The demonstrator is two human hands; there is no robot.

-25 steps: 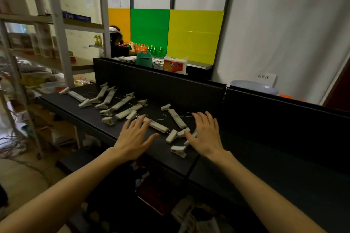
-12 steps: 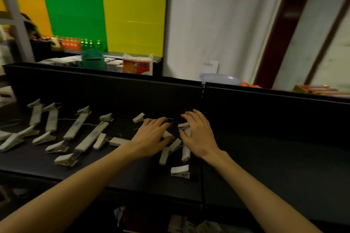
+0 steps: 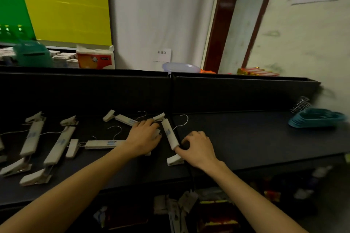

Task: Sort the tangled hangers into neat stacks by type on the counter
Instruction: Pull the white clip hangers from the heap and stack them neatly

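Note:
Several white clip hangers with wire hooks lie on the black counter (image 3: 255, 138). My left hand (image 3: 144, 138) lies over the spot where two of them meet, a flat one (image 3: 104, 143) and a farther one (image 3: 126, 120), and its fingers curl round a white clip. Just right of it lies an angled hanger (image 3: 169, 134) with its hook (image 3: 182, 122) pointing right. My right hand (image 3: 197, 147) has curled fingers and pinches this hanger's near end. A loose-looking clip (image 3: 174, 160) sits below that end. More hangers (image 3: 56, 147) lie in rows at the left.
A stack of teal hangers (image 3: 316, 119) and a metal spring (image 3: 301, 104) sit at the counter's far right. A black back wall (image 3: 236, 92) runs behind the counter. A doorway (image 3: 240, 19) is beyond. Clutter fills the shelf below.
The view has swung right. Both hands went from lying flat on the pile to curling on hangers. My right hand shifted right, and one hanger now lies apart from the cluster.

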